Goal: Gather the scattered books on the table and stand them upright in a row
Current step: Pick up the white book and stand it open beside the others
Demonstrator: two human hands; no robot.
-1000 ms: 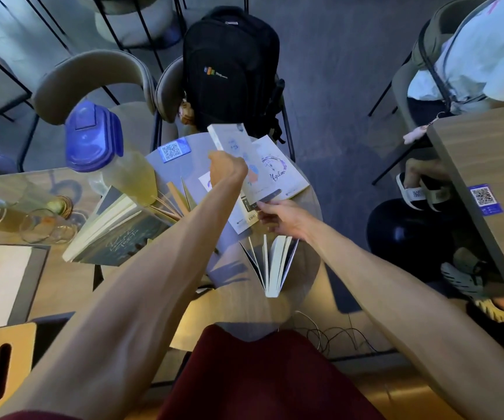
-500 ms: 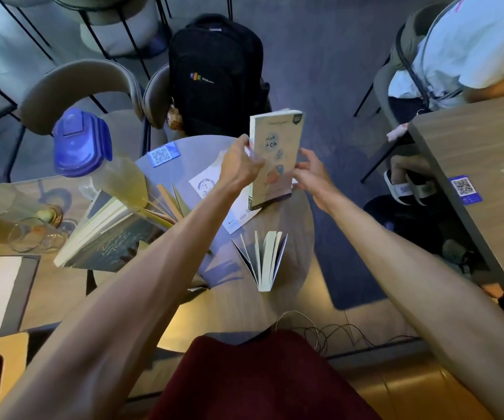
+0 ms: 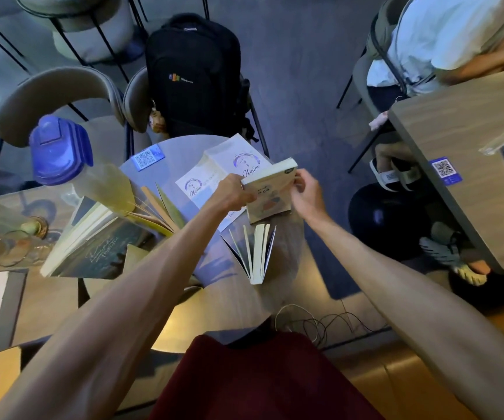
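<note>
While both hands grip the cream paperback (image 3: pixel 270 194), left hand (image 3: pixel 231 192) and right hand (image 3: pixel 306 189) pinching its edges, it tilts above the round table (image 3: pixel 238 298). One book (image 3: pixel 255 253) stands fanned open nearby; two white books (image 3: pixel 232 165) lie flat, and those at left (image 3: pixel 93 237) apparently lean, so most remains undone.

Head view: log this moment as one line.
stage: standing book | left hand: gripping cream book | right hand: gripping same book | fanned book: upright | white books: flat

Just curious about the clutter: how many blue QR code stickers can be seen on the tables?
2. One QR sticker sits at the round table's far left edge; the other QR sticker is on the wooden table at right. Others may be hidden.
</note>
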